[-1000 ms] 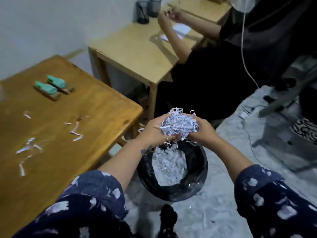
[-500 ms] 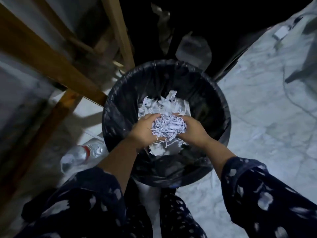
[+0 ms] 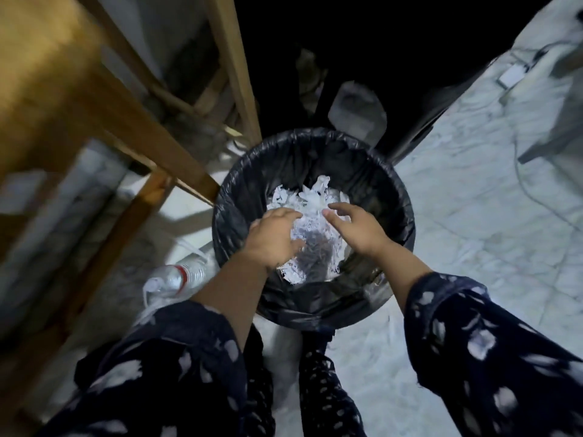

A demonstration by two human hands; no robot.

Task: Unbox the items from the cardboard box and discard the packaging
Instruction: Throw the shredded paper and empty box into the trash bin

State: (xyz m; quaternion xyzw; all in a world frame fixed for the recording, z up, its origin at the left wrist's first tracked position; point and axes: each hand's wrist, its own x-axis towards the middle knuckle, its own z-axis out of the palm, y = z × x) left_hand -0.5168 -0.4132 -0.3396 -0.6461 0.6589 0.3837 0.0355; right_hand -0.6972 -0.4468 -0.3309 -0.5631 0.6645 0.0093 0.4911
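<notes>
Both hands are over the mouth of the bin [image 3: 397, 197], palms down and apart from each other, and neither grips anything. The left hand [image 3: 274, 238] has its fingers spread and loosely curled; the right hand [image 3: 356, 227] has its fingers stretched toward the left one, empty. The shredded paper [image 3: 310, 241] lies inside the bin, directly under and between the hands: a loose heap of thin white strips, crinkled and tangled, bright at the far side where larger torn scraps stick up, and grey in the middle where the hands' shadow falls on it. The strips are blurred, so single pieces are hard to make out. The bin is round and lined with a shiny black bag [image 3: 315, 310] whose wrinkled edge folds over the rim. It stands on a pale marbled floor [image 3: 473, 216], just beside the corner of a wooden table [image 3: 63, 89], whose leg [image 3: 148, 203] slants down to the bin's left. A clear plastic bottle [image 3: 176, 277] with a red band lies on its side on the floor, near the bin and under the left forearm. Both sleeves [image 3: 479, 351] are dark with pale blotches.
</notes>
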